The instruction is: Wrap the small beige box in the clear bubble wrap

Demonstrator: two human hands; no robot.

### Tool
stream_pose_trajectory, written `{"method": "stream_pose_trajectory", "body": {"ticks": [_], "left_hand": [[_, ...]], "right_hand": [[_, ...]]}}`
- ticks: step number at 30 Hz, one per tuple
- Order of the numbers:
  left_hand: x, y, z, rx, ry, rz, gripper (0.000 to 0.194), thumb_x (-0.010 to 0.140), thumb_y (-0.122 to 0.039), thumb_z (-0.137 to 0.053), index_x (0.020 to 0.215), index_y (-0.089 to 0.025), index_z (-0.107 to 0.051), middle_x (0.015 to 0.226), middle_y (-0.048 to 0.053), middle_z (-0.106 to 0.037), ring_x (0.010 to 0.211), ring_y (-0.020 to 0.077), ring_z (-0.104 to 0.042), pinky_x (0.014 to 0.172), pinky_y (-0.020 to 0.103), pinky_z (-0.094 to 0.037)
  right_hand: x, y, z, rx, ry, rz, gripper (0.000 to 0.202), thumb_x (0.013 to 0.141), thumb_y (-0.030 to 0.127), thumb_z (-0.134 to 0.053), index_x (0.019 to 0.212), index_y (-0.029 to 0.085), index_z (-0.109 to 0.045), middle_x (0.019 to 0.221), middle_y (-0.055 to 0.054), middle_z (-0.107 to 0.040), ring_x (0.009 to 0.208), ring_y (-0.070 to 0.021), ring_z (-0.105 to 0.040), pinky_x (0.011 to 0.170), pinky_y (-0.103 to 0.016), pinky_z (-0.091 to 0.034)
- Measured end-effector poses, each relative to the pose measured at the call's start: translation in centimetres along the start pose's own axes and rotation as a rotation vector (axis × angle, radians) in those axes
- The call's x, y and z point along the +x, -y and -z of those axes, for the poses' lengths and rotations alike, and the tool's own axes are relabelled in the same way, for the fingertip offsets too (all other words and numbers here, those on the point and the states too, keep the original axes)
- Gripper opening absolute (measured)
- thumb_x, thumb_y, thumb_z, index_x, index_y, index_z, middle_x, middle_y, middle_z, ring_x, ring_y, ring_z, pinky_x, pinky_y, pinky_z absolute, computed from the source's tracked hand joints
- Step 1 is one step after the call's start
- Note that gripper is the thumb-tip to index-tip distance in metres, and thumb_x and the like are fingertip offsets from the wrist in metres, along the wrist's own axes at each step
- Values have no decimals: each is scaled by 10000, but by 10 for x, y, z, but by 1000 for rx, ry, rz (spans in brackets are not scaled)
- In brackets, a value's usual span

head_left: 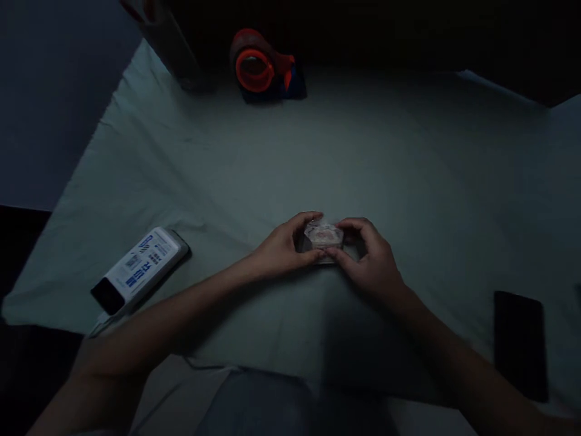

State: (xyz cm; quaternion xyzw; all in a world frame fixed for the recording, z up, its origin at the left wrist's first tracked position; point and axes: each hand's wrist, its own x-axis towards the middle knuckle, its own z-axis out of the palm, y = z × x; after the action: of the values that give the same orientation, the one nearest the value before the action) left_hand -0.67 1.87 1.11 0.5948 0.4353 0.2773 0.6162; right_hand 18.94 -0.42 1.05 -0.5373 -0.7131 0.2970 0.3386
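A small, pale package in crinkled clear wrapping (324, 235) sits between my two hands near the middle of the view. Dim light hides what is inside it. My left hand (290, 245) grips its left side, thumb at the near edge and fingers at the far edge. On the opposite side, my right hand (370, 254) holds it the same way, with the thumb in front and the fingers curled behind. Both thumbs almost meet at the package's near edge. Something flat and darker shows just under it, too dim to name.
A red and blue tape dispenser (256, 69) stands at the back of the cloth-covered table (254, 157). At left lies a white power bank (138, 269) with a cable, on a dark flat object. A dark phone-like slab (520, 345) is at right. A roll-like tube (167, 48) leans back left.
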Motion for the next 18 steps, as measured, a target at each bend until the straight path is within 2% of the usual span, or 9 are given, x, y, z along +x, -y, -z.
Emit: {"method": "stream_pose_trajectory", "body": {"ticks": [3, 6, 10, 12, 18], "left_hand": [[-3, 2, -2, 68, 12, -61, 530, 729, -197, -668, 1229, -187, -492, 1214, 95, -573, 1100, 204, -576, 968, 365, -459], [-5, -1, -2, 186, 28, -137, 506, 733, -173, -657, 1214, -212, -503, 1226, 77, -575, 1134, 198, -561, 987, 353, -450], [-8, -5, -2, 267, 30, -173, 500, 735, -150, -647, 1209, -213, -499, 1203, 65, -596, 1113, 188, -575, 980, 346, -460], [-9, -5, -2, 270, 22, -179, 471, 741, -153, -648, 1189, -201, -511, 1183, 65, -606, 1102, 185, -580, 977, 349, -463], [-8, -3, -1, 191, 36, -202, 361, 753, -127, -641, 1100, -186, -564, 1164, 79, -620, 1122, 190, -576, 1007, 377, -441]], "right_hand": [[12, 3, 13, -72, -21, 53, 340, 794, 265, -639, 1112, 186, -549, 1071, -104, -597, 983, -231, -574, 844, -405, -489], [25, 8, 24, -118, 60, 177, 328, 817, 217, -614, 1140, 195, -560, 1080, -95, -621, 1021, -229, -563, 875, -405, -469], [30, 16, 24, -179, 135, 352, 83, 839, 169, -571, 884, 183, -639, 863, -64, -632, 854, -198, -568, 765, -362, -480], [27, 17, 22, -208, 167, 407, 93, 839, 151, -553, 829, 180, -641, 832, -64, -625, 837, -199, -556, 747, -363, -479], [7, 14, 19, -222, 271, 502, 223, 823, 129, -503, 1017, 151, -611, 984, -104, -648, 1005, -237, -567, 865, -423, -480]]}}
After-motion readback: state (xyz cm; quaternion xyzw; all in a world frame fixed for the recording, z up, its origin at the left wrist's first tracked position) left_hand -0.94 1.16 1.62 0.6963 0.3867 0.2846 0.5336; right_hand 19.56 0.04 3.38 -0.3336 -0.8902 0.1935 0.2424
